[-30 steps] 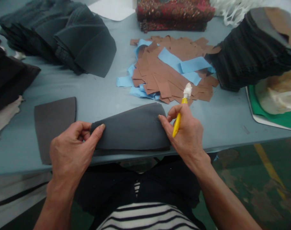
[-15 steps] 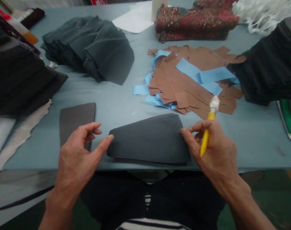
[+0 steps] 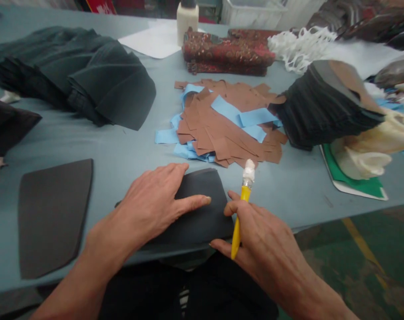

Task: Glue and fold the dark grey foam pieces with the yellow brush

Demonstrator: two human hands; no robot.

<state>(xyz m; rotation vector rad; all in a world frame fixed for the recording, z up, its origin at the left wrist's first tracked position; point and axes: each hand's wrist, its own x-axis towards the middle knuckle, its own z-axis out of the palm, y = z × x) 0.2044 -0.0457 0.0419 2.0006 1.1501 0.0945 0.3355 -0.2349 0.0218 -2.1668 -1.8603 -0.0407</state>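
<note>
A folded dark grey sheet (image 3: 205, 222), perhaps leather or fabric, lies at the table's front edge. My left hand (image 3: 158, 200) rests across its left part with the fingers stretched out, hiding much of it. Tucked in my right hand (image 3: 258, 235) is a brush with a yellow handle (image 3: 241, 213), its whitish bristles (image 3: 249, 171) pointing away from me. The thumb and fingers of that hand are at the sheet's right end. To the left lies a stack of flat dark pieces (image 3: 55, 213), apart from both hands.
Brown and light blue strips (image 3: 218, 124) are heaped beyond my hands. Dark stacks stand at left (image 3: 89, 80) and right (image 3: 325, 106). Behind are a patterned red bundle (image 3: 228, 51), a bottle (image 3: 188, 24) and white stringy material (image 3: 302, 46). A green sheet (image 3: 362, 182) lies at the right.
My left hand has moved right, from the folded sheet's left end onto its top. My right hand has shifted lower along the right end, still with the brush. The view has swung right.
</note>
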